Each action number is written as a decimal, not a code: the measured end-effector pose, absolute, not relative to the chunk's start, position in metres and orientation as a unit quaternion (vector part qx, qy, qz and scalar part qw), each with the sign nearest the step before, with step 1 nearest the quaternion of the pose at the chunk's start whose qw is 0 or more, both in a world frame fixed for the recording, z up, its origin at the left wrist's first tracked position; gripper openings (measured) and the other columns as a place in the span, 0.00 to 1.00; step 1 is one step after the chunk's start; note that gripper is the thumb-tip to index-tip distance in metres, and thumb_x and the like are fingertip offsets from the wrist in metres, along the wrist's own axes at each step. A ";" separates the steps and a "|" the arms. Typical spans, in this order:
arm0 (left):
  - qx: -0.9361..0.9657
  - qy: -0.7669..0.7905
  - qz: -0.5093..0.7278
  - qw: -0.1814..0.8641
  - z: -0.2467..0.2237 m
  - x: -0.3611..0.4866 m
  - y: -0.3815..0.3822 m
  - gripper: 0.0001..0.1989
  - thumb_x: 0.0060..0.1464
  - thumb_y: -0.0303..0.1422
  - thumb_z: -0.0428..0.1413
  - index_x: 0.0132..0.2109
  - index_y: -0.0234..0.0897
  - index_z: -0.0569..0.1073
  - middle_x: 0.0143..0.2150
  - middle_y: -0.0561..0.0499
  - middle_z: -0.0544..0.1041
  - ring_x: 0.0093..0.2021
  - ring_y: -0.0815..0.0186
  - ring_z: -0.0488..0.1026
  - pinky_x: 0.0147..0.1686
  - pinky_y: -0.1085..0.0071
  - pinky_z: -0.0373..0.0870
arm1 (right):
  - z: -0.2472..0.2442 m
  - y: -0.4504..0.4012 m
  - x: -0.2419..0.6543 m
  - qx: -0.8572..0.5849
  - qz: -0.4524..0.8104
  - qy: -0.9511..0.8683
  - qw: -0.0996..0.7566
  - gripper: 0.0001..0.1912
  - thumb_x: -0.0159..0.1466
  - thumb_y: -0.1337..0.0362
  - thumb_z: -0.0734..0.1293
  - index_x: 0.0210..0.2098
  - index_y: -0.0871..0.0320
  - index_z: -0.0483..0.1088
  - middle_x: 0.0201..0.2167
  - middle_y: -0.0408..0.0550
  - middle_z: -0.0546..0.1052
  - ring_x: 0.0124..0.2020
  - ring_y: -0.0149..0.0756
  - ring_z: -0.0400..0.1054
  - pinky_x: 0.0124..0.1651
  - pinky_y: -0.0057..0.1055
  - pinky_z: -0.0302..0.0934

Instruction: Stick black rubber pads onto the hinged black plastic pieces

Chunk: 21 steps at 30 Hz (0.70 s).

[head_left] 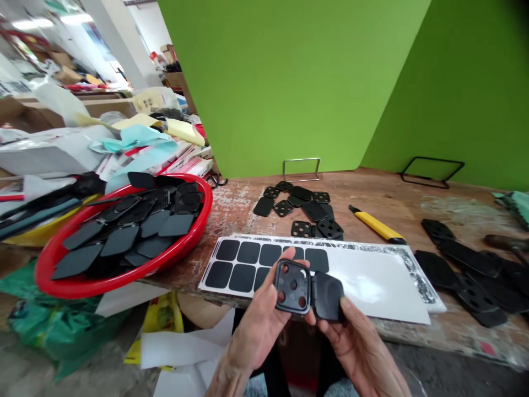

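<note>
Between my two hands is a black hinged plastic piece [328,295], unfolded over the table's front edge. Its left half is a square frame with several round holes; the right half is a smooth flat panel. My left hand [262,309] is closed on the holed half, and my right hand [355,336] grips the lower right edge of the smooth half. Just behind lies a white sheet of black rounded-square stickers [230,277], partly covered by the piece and my fingers. The right part of that sheet is bare white.
At left stands a red basin [182,259] heaped with black flat pieces. More black hinged pieces [312,209] lie mid-table, others [467,270] at right. A yellow utility knife [378,225] rests behind the sheet. Green boards [297,82] stand along the back, near wire stands [301,170].
</note>
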State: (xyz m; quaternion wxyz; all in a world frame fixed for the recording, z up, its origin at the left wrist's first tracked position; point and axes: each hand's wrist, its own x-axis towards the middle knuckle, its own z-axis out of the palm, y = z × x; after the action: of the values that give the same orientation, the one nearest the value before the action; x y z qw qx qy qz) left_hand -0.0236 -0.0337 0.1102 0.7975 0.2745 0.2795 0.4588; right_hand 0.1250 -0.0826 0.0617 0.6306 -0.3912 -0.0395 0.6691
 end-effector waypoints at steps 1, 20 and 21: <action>0.262 0.304 0.467 0.788 0.112 -0.022 -0.036 0.28 0.52 0.49 0.57 0.59 0.47 0.68 0.57 0.46 0.70 0.31 0.66 0.72 0.35 0.66 0.70 | 0.060 -0.083 0.122 -0.379 0.683 -0.048 0.623 0.21 0.57 0.56 0.74 0.45 0.63 0.74 0.41 0.58 0.78 0.36 0.41 0.76 0.37 0.30 0.72; 0.195 0.372 0.534 0.734 0.146 -0.026 0.046 0.27 0.54 0.53 0.51 0.49 0.36 0.73 0.33 0.45 0.77 0.40 0.53 0.76 0.41 0.55 0.73 | 0.066 0.055 0.242 -0.711 0.078 -0.639 0.282 0.16 0.67 0.62 0.55 0.48 0.64 0.67 0.48 0.64 0.70 0.48 0.53 0.66 0.51 0.54 0.58; 0.218 0.376 0.527 0.730 0.143 -0.027 0.047 0.24 0.53 0.48 0.55 0.51 0.37 0.72 0.34 0.46 0.77 0.39 0.55 0.76 0.42 0.57 0.72 | 0.059 0.067 0.263 -0.735 0.048 -0.624 0.259 0.16 0.65 0.63 0.57 0.46 0.67 0.67 0.48 0.71 0.68 0.49 0.62 0.63 0.50 0.64 0.52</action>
State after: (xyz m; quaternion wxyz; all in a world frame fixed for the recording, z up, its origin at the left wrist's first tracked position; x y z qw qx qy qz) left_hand -0.0272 0.0468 0.1434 0.7305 0.2185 0.3757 0.5269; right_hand 0.2627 0.0669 0.0585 0.2591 -0.7353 -0.6244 0.0485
